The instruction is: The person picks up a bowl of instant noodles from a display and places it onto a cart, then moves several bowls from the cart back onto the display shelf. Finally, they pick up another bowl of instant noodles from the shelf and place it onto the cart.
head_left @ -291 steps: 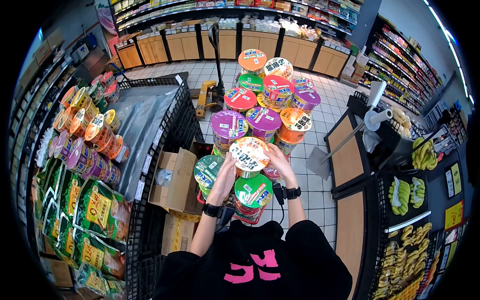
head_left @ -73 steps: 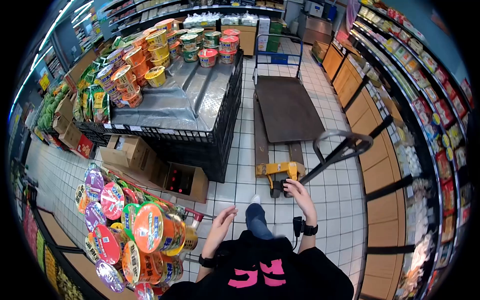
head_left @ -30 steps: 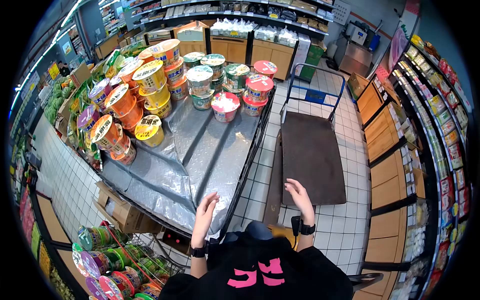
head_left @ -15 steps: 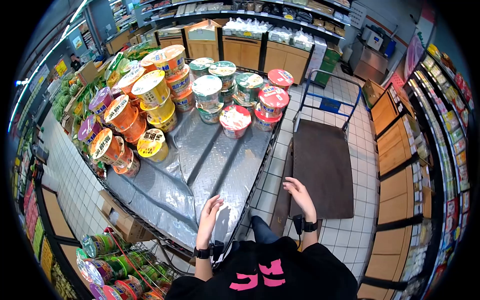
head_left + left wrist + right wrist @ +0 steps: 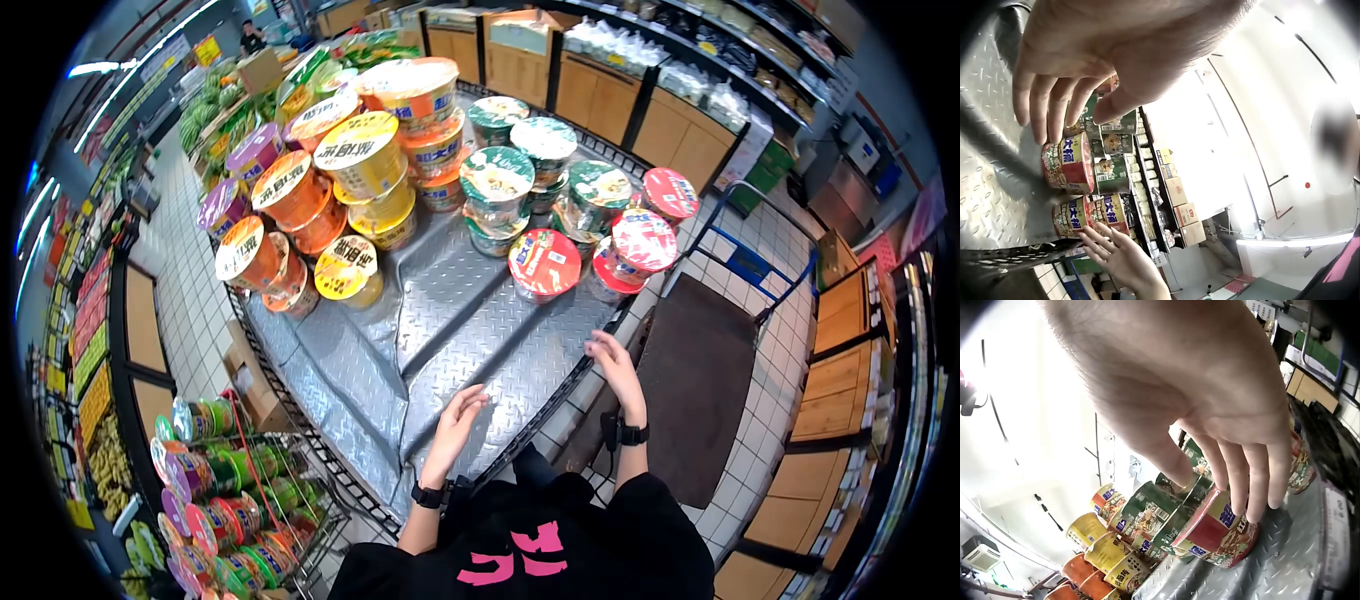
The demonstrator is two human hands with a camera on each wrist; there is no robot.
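Note:
My left hand [image 5: 455, 432] hovers over the silver tread-patterned display top [image 5: 490, 345] with loosely bent fingers and nothing in them. Near the stand's right edge, my right hand [image 5: 620, 378] is held out, also holding nothing. Beyond the hands, a single red instant noodle bowl [image 5: 544, 264] stands on the display top. Stacked red noodle bowls [image 5: 643, 240] are at its right, and green noodle bowls [image 5: 497, 180] stand behind it. In the right wrist view, my right fingers overlap the red noodle bowl [image 5: 1216, 534].
Stacks of yellow bowls [image 5: 365, 155] and orange bowls [image 5: 290, 190] fill the stand's left side. A wire shopping cart [image 5: 318, 505] loaded with noodle bowls is at lower left. At right is a flat trolley [image 5: 700, 375] with a blue handle. A person [image 5: 251, 38] is far back.
Earlier, both hands held a white-lidded noodle bowl over the loaded cart; they are now bare. The person has walked past the trolley to the display stand, and the view has turned rightward.

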